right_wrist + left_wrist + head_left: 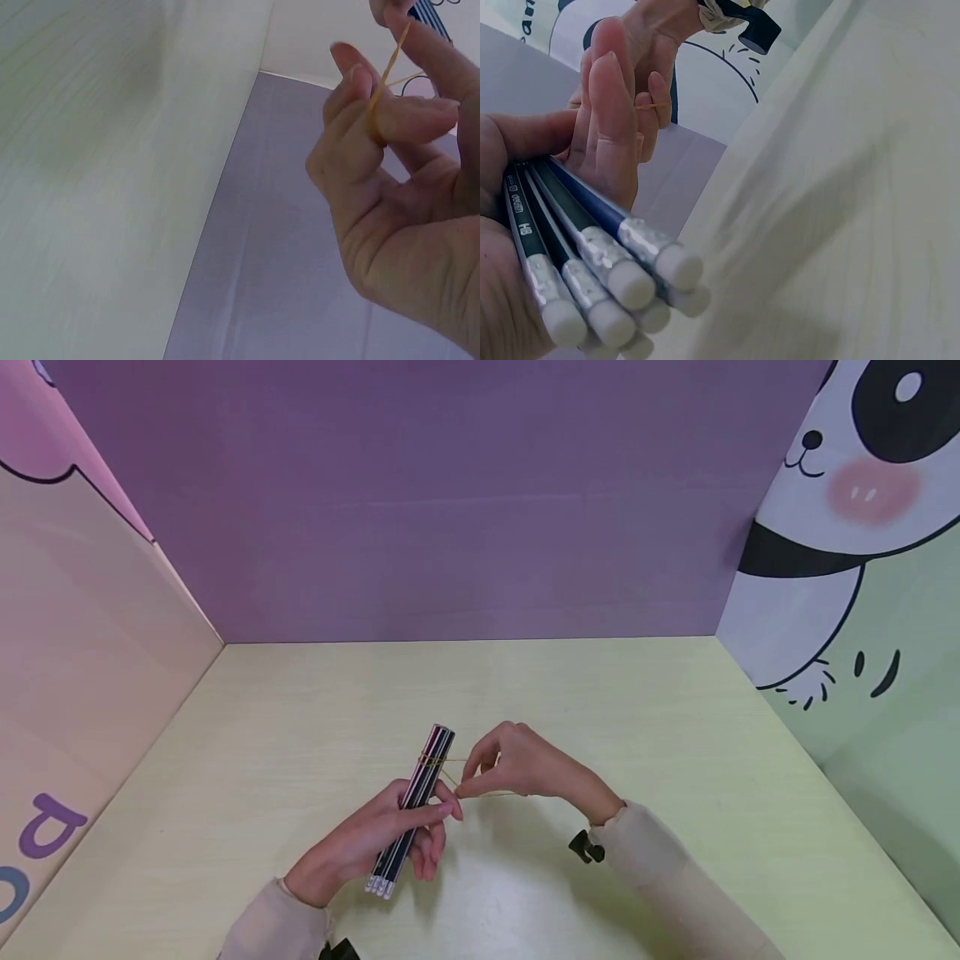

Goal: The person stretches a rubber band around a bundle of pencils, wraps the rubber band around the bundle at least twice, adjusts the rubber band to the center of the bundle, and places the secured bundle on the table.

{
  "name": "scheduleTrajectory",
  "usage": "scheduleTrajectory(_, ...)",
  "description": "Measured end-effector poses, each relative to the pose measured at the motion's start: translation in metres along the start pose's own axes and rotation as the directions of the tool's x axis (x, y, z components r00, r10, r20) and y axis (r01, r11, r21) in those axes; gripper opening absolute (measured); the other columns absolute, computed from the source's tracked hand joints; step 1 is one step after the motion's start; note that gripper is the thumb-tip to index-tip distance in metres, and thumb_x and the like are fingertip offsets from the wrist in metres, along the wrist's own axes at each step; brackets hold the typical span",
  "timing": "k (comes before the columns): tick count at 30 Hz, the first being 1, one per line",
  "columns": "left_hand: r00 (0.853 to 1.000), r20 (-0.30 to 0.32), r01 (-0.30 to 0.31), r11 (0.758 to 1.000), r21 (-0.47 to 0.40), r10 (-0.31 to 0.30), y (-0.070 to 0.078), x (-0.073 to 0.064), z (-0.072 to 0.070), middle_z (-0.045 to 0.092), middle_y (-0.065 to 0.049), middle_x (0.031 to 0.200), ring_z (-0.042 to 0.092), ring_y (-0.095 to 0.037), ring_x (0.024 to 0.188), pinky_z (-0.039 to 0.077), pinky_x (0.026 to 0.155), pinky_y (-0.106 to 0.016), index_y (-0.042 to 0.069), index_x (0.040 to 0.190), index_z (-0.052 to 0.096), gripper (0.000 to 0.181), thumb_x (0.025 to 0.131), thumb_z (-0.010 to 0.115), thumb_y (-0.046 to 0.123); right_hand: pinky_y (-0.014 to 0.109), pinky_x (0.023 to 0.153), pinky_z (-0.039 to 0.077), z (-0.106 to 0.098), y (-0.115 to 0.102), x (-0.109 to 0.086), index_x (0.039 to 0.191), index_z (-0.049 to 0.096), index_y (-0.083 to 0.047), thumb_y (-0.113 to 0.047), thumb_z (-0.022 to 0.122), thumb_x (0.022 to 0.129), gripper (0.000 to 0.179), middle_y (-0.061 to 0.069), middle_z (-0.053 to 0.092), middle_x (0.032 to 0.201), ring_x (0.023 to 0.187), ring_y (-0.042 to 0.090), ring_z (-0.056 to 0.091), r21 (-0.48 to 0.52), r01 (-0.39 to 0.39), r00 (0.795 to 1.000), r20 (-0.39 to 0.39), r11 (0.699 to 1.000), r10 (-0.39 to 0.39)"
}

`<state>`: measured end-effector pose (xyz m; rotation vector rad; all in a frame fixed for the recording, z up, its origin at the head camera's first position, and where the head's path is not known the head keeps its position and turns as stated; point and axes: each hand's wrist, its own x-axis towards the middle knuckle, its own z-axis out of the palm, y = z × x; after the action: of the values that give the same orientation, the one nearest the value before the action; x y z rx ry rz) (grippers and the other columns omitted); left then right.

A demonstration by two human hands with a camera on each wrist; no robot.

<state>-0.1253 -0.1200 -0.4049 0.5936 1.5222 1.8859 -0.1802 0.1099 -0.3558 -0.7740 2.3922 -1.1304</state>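
Observation:
My left hand (360, 831) grips a bundle of dark striped pencils (425, 774), tilted, with the eraser ends toward me. White erasers (630, 285) in silvery ferrules fan out close to the left wrist camera. Around the upper part of the bundle runs a thin yellow rubber band (432, 761). From there it stretches across to my right hand (536, 767), whose curled fingers hold it out to the right of the pencils. In the right wrist view, the taut band (388, 69) loops over a bent finger. The left fingertips are close to the right thumb.
A pale wood-grain table (300, 693) lies under both hands. Behind it stands a purple wall panel (465, 527), with a pink-beige panel (97, 635) at left and a green panda-printed panel (885, 760) at right. A black clip (587, 847) hangs by the right cuff.

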Motion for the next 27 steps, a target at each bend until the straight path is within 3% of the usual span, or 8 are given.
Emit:
scheduleTrajectory(5,0.997,-0.049,0.059,0.984,0.168,-0.051,-0.001,0.001,0.001,0.067,-0.01,0.068,0.07,-0.024,0.056,0.054,0.049,-0.028,-0.004,0.111,0.057,0.028,0.104,0.054,0.022,0.023,0.041,0.031,-0.002,0.007,0.002,0.076,0.076,-0.026,-0.032,0.083,0.078,0.01,-0.005,0.055,0.061,0.043,0.011,0.036,-0.021,0.008,0.996,0.088,1.0,-0.006)
scheduleTrajectory(12,0.994,-0.098,0.089,0.904,0.418,-0.052,-0.001,-0.001,0.009,0.066,-0.015,0.064,0.069,-0.03,0.053,0.053,0.045,-0.03,-0.004,0.105,0.061,0.022,0.103,0.055,0.017,0.022,0.046,0.031,-0.005,0.018,0.004,0.073,0.075,-0.023,-0.033,0.085,0.076,0.014,-0.009,0.052,0.058,0.05,0.007,0.039,-0.061,0.032,0.984,0.178,0.998,-0.02)
scheduleTrajectory(17,0.992,-0.113,0.095,0.883,0.46,-0.048,-0.003,-0.003,0.015,0.066,-0.014,0.061,0.068,-0.032,0.052,0.055,0.045,-0.037,-0.004,0.101,0.061,0.017,0.102,0.054,0.011,0.021,0.048,0.033,-0.004,0.019,0.004,0.073,0.073,-0.022,-0.029,0.086,0.076,0.015,-0.01,0.06,0.062,0.053,0.005,0.04,-0.081,0.06,0.974,0.221,0.995,-0.041)
scheduleTrajectory(23,0.988,-0.142,0.124,0.865,0.486,-0.062,-0.002,-0.004,0.017,0.065,-0.014,0.061,0.068,-0.03,0.051,0.054,0.044,-0.036,-0.003,0.099,0.06,0.014,0.101,0.052,0.007,0.02,0.049,0.034,-0.004,0.015,0.002,0.071,0.07,-0.022,-0.031,0.087,0.075,0.02,-0.013,0.054,0.06,0.053,0.004,0.04,-0.12,0.09,0.974,0.218,0.989,-0.063)
scheduleTrajectory(27,0.985,-0.156,0.148,0.847,0.51,-0.078,-0.003,-0.004,0.018,0.064,-0.013,0.059,0.067,-0.028,0.05,0.053,0.044,-0.033,-0.003,0.098,0.06,0.012,0.099,0.049,0.001,0.02,0.051,0.038,-0.003,0.011,0.0,0.075,0.072,-0.024,-0.032,0.088,0.075,0.017,-0.013,0.061,0.064,0.056,0.003,0.044,-0.156,0.112,0.974,0.215,0.981,-0.077)
